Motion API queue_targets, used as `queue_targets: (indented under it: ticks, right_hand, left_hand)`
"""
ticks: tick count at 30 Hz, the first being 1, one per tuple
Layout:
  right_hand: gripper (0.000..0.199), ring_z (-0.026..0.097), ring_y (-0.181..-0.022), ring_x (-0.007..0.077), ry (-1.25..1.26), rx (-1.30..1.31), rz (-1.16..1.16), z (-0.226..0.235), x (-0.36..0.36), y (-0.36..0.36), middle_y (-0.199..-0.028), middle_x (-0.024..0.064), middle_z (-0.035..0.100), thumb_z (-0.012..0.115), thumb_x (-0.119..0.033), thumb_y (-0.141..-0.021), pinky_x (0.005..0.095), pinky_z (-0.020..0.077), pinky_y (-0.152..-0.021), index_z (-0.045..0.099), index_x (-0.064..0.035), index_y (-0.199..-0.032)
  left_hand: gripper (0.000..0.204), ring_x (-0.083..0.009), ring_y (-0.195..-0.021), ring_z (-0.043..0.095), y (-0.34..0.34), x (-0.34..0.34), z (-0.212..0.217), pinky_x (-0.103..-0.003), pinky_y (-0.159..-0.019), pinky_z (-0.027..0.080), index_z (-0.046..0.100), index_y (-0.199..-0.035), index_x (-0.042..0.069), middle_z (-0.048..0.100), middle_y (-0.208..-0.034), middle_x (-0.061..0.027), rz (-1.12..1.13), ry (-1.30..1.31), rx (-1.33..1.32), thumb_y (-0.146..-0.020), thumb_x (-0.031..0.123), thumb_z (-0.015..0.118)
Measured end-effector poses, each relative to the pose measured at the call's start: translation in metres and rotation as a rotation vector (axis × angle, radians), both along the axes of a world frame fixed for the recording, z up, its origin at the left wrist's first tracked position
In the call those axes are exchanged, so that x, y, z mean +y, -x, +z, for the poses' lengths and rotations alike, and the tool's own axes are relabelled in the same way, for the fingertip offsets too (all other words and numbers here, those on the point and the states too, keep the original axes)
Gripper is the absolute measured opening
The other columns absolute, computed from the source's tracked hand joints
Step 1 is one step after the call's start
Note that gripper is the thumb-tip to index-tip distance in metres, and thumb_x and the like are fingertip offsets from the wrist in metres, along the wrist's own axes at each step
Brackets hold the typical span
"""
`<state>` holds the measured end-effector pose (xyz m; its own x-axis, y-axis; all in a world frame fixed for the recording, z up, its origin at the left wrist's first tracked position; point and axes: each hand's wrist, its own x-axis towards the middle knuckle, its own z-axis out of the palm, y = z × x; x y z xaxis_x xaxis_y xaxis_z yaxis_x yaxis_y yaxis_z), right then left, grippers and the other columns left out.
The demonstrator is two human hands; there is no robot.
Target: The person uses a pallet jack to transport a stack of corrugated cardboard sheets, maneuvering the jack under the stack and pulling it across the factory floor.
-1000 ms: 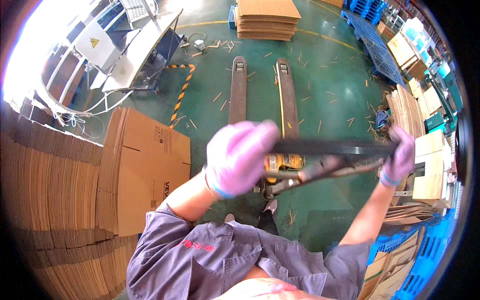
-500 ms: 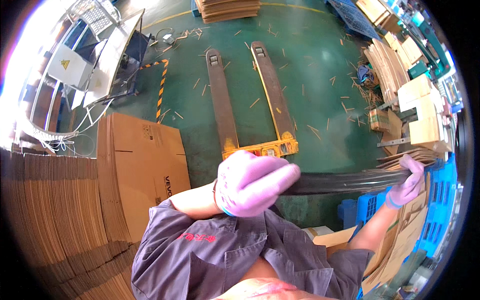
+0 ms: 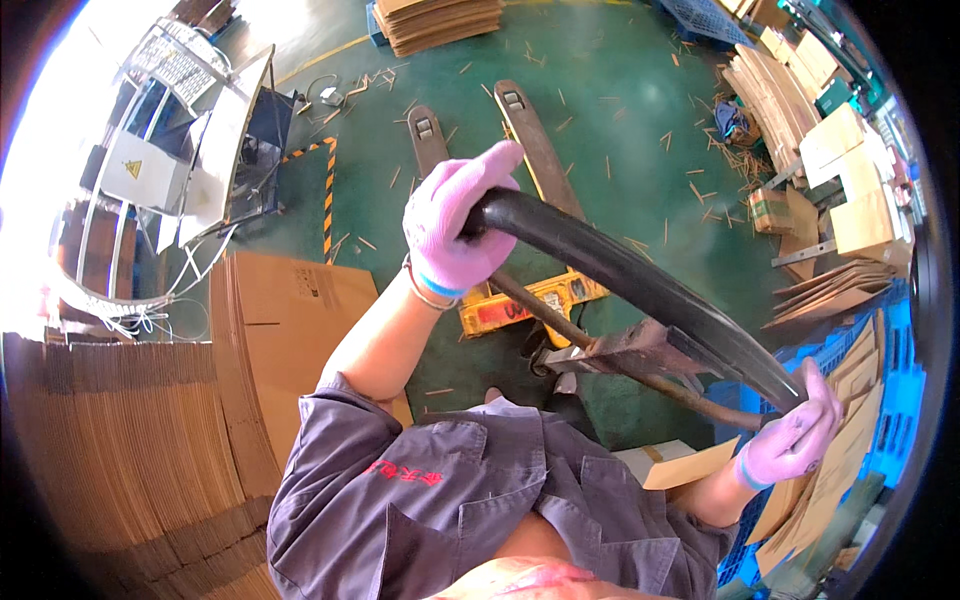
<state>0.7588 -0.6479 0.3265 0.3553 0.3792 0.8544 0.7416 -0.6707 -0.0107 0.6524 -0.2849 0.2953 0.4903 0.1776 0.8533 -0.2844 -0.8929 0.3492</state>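
Note:
A pallet jack with a yellow frame and two worn brown forks stands on the floor in front of me. Its loop-shaped handle has a thick black grip bar and a thinner rusty rod below it, with a grey shaft between. My left hand, in a pink-purple glove, is closed round the left end of the black bar. My right hand, gloved alike, closes round the right end, where bar and rod come together. The loop slants, its left end farther forward.
Stacked flat cardboard and a large carton sheet rise at my left. On my right are a blue plastic pallet and more cardboard. A metal-framed table stands far left. Cardboard strips litter the green floor.
My left hand has moved forward and slightly left with its end of the handle, while my right hand has come down and nearer. The handle, level before, now slants and shows its rod and shaft.

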Motion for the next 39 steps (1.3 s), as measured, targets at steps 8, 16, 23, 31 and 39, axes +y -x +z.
queue_targets:
  ticks: [8,16,23,31,39]
  right_hand:
    - [0.038,0.062,-0.081,0.0283,0.024,0.058,-0.068,0.01,0.022,-0.015,-0.099,0.0134,0.072,0.04,-0.021,-0.102,0.0379,0.0486,-0.076,0.066,0.0065,-0.105]
    - [0.024,0.063,-0.087,0.0272,0.022,0.03,-0.072,0.008,0.037,-0.094,-0.102,0.0103,0.071,0.054,-0.015,-0.097,0.0378,0.0501,-0.078,0.068,0.0005,-0.11]
    - [0.04,0.06,-0.08,0.0266,0.019,0.047,-0.102,0.014,0.052,-0.178,-0.094,0.0084,0.063,0.067,-0.028,-0.087,0.0389,0.0486,-0.072,0.064,-0.0056,-0.12]
    - [0.028,0.063,-0.08,0.0274,-0.017,0.072,-0.205,0.015,0.057,-0.331,-0.09,0.008,0.065,0.071,-0.028,-0.085,0.0381,0.0504,-0.072,0.069,-0.0144,-0.11]
    - [0.019,0.063,-0.07,0.0264,-0.092,-0.127,-0.15,0.011,0.043,-0.533,-0.076,0.0059,0.063,0.069,-0.034,-0.086,0.038,0.0503,-0.061,0.066,-0.0162,-0.093]
  left_hand:
    - [0.047,-0.0173,-0.084,0.065,-0.074,0.032,-0.011,-0.029,-0.079,0.052,0.06,-0.118,-0.004,0.07,-0.098,-0.0113,-0.05,0.048,-0.053,-0.072,-0.011,0.06]
    - [0.049,-0.0168,-0.084,0.066,-0.177,0.045,-0.015,-0.028,-0.076,0.052,0.065,-0.115,0.006,0.068,-0.096,-0.0075,-0.069,0.209,-0.083,-0.068,-0.007,0.064]
    - [0.04,-0.0131,-0.079,0.066,-0.303,0.056,-0.017,-0.026,-0.072,0.053,0.065,-0.11,0.007,0.069,-0.098,-0.0067,-0.032,0.299,-0.077,-0.072,-0.004,0.066]
    - [0.03,-0.0118,-0.081,0.064,-0.464,0.072,-0.028,-0.026,-0.076,0.052,0.065,-0.103,0.009,0.069,-0.094,-0.0043,0.008,0.332,-0.092,-0.075,-0.002,0.066]
    - [0.026,-0.0105,-0.071,0.06,-0.652,0.065,-0.03,-0.026,-0.067,0.051,0.065,-0.101,0.008,0.065,-0.082,-0.0039,-0.017,0.459,-0.093,-0.076,0.003,0.069]
